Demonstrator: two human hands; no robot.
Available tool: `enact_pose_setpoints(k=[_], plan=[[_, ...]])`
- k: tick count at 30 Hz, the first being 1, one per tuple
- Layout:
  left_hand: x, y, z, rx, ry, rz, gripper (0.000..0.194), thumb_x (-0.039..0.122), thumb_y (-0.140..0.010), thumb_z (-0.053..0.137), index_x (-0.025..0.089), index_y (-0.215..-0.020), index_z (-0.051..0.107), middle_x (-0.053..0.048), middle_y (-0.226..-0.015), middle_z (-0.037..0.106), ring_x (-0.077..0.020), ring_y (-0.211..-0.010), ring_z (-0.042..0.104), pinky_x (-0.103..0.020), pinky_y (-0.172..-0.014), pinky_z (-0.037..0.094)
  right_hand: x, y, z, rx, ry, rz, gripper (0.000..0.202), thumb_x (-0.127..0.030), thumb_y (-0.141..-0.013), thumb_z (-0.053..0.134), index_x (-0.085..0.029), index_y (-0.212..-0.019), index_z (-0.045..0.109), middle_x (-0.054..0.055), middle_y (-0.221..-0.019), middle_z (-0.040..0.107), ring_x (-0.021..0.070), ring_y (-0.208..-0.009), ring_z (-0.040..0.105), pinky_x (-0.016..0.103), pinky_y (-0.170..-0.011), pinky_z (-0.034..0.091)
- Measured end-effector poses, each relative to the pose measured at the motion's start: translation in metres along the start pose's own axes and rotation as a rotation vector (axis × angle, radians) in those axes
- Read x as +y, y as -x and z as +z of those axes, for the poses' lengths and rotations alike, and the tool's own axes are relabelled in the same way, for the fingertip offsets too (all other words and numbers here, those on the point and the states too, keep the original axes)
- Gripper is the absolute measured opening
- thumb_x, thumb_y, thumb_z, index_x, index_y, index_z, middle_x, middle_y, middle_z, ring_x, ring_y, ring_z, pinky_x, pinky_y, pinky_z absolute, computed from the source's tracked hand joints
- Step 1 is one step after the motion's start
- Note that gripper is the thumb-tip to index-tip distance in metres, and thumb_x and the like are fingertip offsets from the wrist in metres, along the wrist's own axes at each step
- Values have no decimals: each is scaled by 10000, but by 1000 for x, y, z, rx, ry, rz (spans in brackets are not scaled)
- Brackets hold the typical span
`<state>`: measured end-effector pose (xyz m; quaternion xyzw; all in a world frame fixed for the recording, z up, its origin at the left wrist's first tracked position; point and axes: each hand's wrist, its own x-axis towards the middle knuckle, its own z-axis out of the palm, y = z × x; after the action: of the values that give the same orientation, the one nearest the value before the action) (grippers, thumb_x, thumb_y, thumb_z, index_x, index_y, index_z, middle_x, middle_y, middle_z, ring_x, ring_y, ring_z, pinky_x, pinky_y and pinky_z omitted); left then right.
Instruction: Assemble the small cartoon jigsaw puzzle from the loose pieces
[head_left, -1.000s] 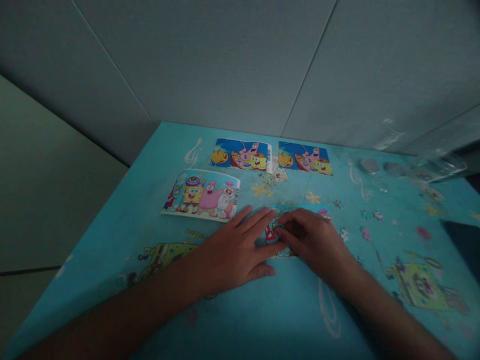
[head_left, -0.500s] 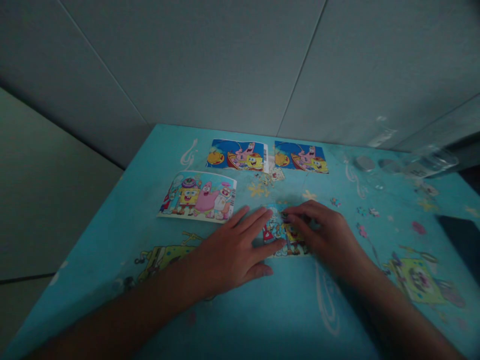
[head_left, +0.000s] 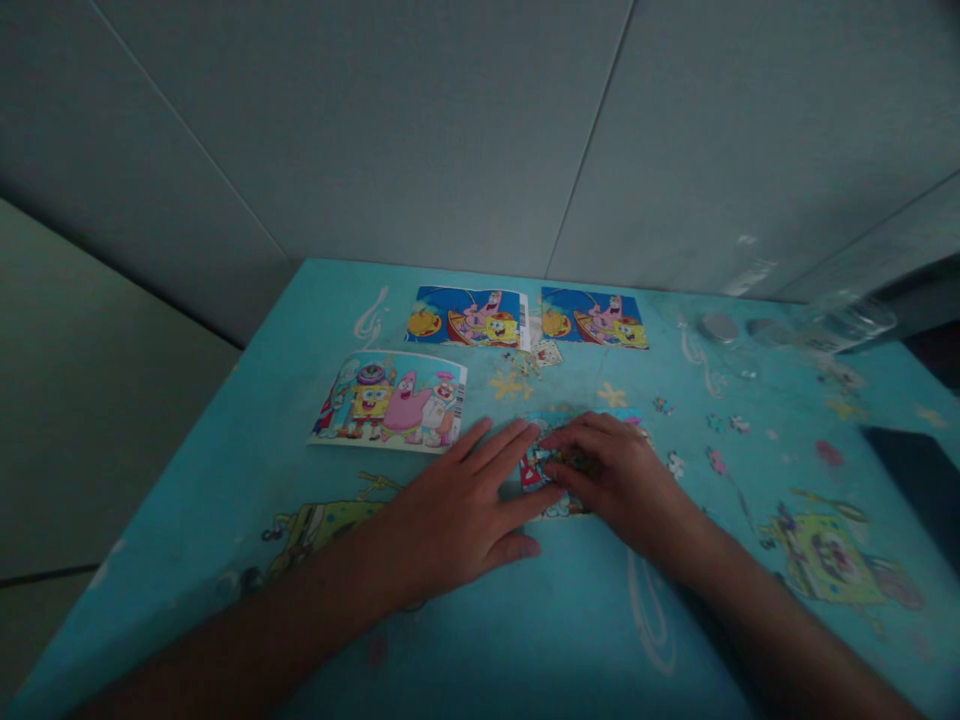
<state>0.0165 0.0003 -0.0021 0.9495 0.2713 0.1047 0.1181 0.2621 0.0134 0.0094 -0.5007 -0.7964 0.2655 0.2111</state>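
A jigsaw puzzle (head_left: 534,472) with cartoon figures lies flat on the table, partly covered by both hands. My left hand (head_left: 465,510) rests with spread fingers on the puzzle's left edge, holding nothing. Over its middle, my right hand (head_left: 611,465) is bent into a pinch, thumb and fingertips close together at the surface. What those fingertips hold, if anything, is too dark and small to make out. Left of the puzzle is a picture card (head_left: 397,400) showing similar figures. Several loose puzzle pieces lie to the right, among them a pale one (head_left: 676,464) and a pink one (head_left: 716,460).
At the back lie a blue picture card (head_left: 469,318) and a matching blue picture (head_left: 596,318). A clear plastic jar (head_left: 847,325) lies at the back right, near a round lid (head_left: 720,327). A dark flat object (head_left: 915,485) is at the right edge. A wall bounds the table behind.
My right hand has moved left across the puzzle, uncovering part of its right side and a pale loose piece. My left hand stays in place. The view has shifted slightly.
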Motion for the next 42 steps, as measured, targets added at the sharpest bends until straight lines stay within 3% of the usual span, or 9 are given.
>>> enact_pose_setpoints(k=[7,10,13,15,20,29,35,42], plan=[[0,0,1,9,5,-5,527,527,-1020,615,303,-1491,543,-172,-1697,287,-382,-1578,261,-646,-1247,239,-9,4,-1,6,-255,111,10,-258,-942,731,-249,-946,735,-8,-865,726,161,-763,664,292,-714,513],[1,0,0,18,5,1,557,515,-1022,616,301,-1525,509,-193,-1690,292,-386,-1579,255,-646,-1240,253,-12,3,-12,103,-343,170,65,-297,-944,718,-237,-942,743,-7,-845,733,156,-743,654,281,-695,517],[0,0,0,18,0,7,546,511,-1029,603,308,-1527,506,-216,-1684,287,-394,-1577,255,-653,-1234,258,-10,2,-20,200,-339,261,151,-344,-924,729,-224,-1008,770,-4,-800,717,152,-666,622,280,-618,507],[0,0,0,15,-7,9,545,513,-1034,591,309,-1531,499,-230,-1681,281,-394,-1580,244,-656,-1230,263,-6,2,-21,150,-342,276,201,-355,-924,726,-221,-1063,783,2,-797,727,155,-645,628,282,-594,510],[0,0,0,12,-12,4,560,525,-1029,593,309,-1535,492,-219,-1687,275,-389,-1581,245,-658,-1228,273,-3,5,-12,51,-249,139,161,-300,-933,719,-247,-1057,806,33,-945,795,195,-822,719,330,-780,556],[-1,0,1,17,-2,1,569,513,-1010,633,319,-1528,501,-212,-1688,283,-379,-1578,260,-656,-1226,277,2,4,-19,266,-144,264,183,-342,-936,715,-241,-1049,818,31,-872,790,200,-766,704,326,-717,549],[-1,2,1,1,3,-3,573,526,-1015,620,328,-1537,490,-196,-1713,225,-386,-1582,242,-655,-1232,258,0,5,-17,223,-143,234,185,-324,-941,698,-225,-1040,818,36,-875,797,190,-726,701,317,-690,553],[-1,2,1,-21,9,-6,578,507,-1031,602,329,-1562,462,-199,-1719,195,-407,-1579,241,-667,-1231,243,-4,4,-11,103,-229,167,161,-269,-949,690,-254,-1049,816,38,-966,820,211,-834,745,352,-801,581]])
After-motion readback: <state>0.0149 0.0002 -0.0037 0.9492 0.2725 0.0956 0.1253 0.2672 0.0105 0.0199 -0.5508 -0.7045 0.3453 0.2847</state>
